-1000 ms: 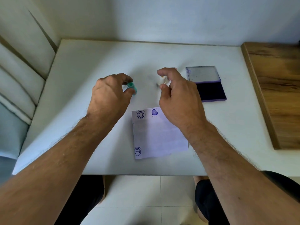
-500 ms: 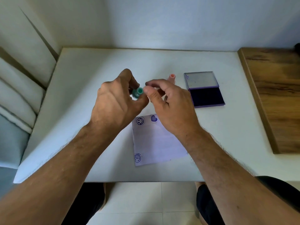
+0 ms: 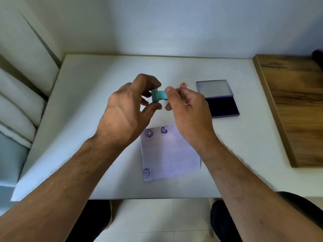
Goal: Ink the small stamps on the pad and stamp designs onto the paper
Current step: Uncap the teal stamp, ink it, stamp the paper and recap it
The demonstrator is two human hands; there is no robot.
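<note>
Both hands are pinching the teal stamp (image 3: 158, 95) sideways, left hand (image 3: 129, 109) on its cap end, right hand (image 3: 187, 110) gripping the body, probably uncapping before inking.

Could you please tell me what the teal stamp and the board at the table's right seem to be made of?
Small teal stamp: probably matte moulded plastic, judging by its uniform colour and smooth surface. Brown board: wood or wood-look laminate, with visible dark grain streaks.

1. Both forearms bare to elbow, no sleeves in view; hairy.
2. Left hand (image 3: 125, 109), right hand (image 3: 188, 112): no gloves, no watch.
3. Dark shorts (image 3: 225, 219) on both thighs; knees bare.
</note>
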